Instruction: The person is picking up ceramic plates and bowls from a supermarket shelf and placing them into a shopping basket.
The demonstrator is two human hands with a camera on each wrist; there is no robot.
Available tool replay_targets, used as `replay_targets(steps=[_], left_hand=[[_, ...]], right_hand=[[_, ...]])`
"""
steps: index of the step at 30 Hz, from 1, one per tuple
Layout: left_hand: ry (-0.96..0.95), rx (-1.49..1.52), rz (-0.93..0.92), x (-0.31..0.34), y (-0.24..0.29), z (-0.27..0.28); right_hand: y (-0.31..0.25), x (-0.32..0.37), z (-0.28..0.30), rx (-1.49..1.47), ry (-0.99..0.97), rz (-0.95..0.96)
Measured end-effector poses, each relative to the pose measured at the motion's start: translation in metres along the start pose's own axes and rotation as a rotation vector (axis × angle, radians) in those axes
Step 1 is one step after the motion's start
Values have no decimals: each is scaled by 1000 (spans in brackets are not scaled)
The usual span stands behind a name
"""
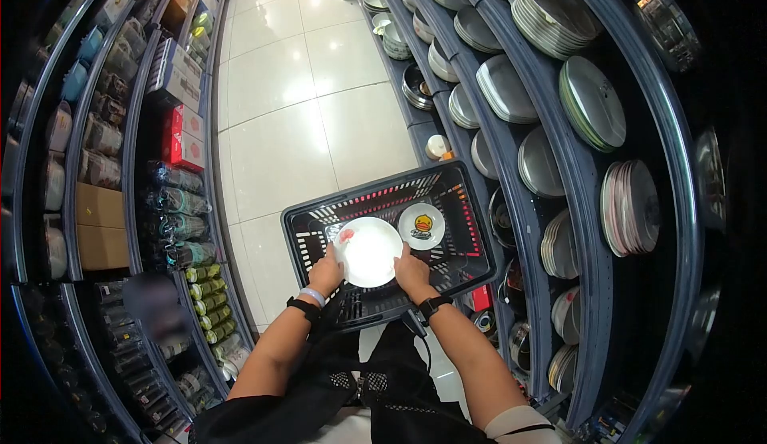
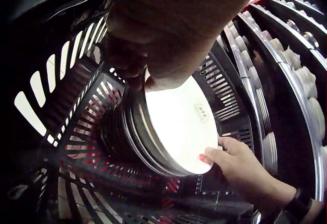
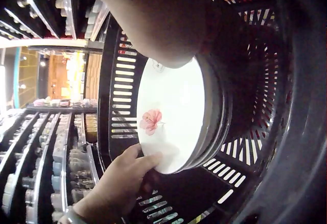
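Observation:
A white plate (image 1: 369,252) with a pink flower lies over the black basket (image 1: 375,180), on top of a stack of plates (image 2: 134,127) seen from the side in the left wrist view. The left hand (image 1: 325,273) grips its left edge, thumb on the rim. At the opposite edge the right hand (image 1: 411,273) holds it the same way; the left wrist view shows the right hand (image 2: 240,165) pinching the rim. In the right wrist view the left hand (image 3: 120,180) has its thumb over the rim. Beside the plate sits a white bowl (image 1: 422,226) with a yellow duck print.
Shelves (image 1: 511,37) with stacked plates rise close on the right of the basket. Shelves on the left hold boxes (image 1: 184,136) and wrapped goods. A tiled floor aisle (image 1: 280,124) runs ahead between them.

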State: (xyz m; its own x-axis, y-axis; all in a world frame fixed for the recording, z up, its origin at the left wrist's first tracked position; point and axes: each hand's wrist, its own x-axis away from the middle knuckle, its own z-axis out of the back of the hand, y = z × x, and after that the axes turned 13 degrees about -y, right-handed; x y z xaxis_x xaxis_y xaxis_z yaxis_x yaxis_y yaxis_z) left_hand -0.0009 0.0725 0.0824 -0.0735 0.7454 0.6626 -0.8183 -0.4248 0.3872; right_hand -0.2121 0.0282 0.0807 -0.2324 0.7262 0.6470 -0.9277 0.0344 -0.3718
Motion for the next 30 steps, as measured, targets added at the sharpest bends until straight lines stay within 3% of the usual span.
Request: replay_targets(steps=[6, 16, 30], left_hand=[[70, 23, 49, -2, 2, 9], [23, -21, 18, -6, 0, 8], [149, 204, -158, 1, -5, 5]], right_hand=[[-5, 4, 14, -89, 51, -93], [-5, 3, 3, -61, 31, -27], [-3, 12, 16, -181, 61, -44]])
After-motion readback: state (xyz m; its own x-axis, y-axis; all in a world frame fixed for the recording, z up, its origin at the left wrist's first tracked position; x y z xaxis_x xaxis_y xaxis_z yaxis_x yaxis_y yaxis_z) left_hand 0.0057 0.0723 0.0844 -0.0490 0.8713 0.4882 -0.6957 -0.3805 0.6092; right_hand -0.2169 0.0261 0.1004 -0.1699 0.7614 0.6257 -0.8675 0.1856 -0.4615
